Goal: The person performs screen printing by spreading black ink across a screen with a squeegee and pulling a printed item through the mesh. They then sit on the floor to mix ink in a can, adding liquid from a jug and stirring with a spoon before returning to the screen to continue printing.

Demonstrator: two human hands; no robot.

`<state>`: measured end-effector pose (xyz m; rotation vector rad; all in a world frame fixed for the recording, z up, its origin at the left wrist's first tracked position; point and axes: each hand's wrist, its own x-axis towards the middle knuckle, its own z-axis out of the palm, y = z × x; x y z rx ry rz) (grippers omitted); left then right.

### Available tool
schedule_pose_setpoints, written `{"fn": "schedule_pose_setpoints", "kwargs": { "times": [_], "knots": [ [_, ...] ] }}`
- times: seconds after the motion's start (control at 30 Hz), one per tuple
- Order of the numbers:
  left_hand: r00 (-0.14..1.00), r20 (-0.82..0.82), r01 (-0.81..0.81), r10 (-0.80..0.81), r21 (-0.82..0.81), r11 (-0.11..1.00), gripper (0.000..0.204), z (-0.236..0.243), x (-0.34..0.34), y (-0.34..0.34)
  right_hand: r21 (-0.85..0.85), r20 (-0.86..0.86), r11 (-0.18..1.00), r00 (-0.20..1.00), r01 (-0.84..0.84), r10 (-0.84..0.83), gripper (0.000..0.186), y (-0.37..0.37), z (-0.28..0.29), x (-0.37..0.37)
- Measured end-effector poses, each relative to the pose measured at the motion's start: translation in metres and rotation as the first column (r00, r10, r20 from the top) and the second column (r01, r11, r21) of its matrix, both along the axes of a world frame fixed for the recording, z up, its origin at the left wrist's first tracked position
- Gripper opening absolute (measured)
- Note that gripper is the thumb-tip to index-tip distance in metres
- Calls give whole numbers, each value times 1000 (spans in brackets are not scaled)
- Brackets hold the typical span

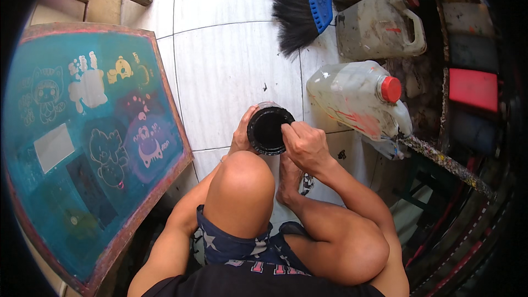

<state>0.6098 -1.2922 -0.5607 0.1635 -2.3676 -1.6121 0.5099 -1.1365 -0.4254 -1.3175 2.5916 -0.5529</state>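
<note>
the round container [258, 147] is located at the center of the frame, above the bent left knee [243, 179]. its black-coated mouth faces the camera. the container's axis therefore runs mostly along the line of sight, and only a short strip of outer wall shows at the upper edge of the mouth. the interior is dark; its contents cannot be determined.

governing relation: the container lies between the two hands. the left hand [241, 132] is positioned against the left side of the wall, fingers curved around it, and supports the container. the right hand [306, 144] is positioned at the right side of the rim. its fingers are bent in and drawn narrow, with the tips at the rim edge. whether these fingers grip the rim or a small item cannot be told. neither hand is nearer: both are at the container, on opposite sides.

labels and writing: block lettering is present on the dark shirt [203, 281] at the bottom of the frame, partly cut off by folds. the front jug [344, 91], right of center, carries red streaks that do not resolve into text. the teal panel [124, 107] at left shows cartoon outlines. no brand mark is identifiable on the container.
</note>
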Motion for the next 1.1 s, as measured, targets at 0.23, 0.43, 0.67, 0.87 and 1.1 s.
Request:
{"fn": "schedule_pose_setpoints", "kwargs": {
  "times": [0.23, 0.43, 0.67, 0.87, 1.1],
  "knots": [
    [998, -54, 9, -25, -272, 962, 91, -14, 4, 0, -65, -8, 998, 1000, -27, 27, 14, -1, 4, -5],
    [1000, -5, 18, -18, -79, 997, 96, 24, 4, -13, -160, -9, 986, 999, -53, 52, 12, -5, 20, -17],
    [999, -23, 20, -25, -201, 979, 107, 156, -8, -25, -237, 9, 971, 1000, -20, 23, 14, 6, 148, -18],
    [993, -35, 111, -116, -118, 987, 109, 323, 10, -6, -235, 75, 971, 996, 53, -37, 10, 46, 314, 34],
    [957, 1, 290, -290, -2, 957, 112, 531, 45, 56, -280, 81, 922, 963, 269, -256, 12, 105, 525, 105]
  ]
}}
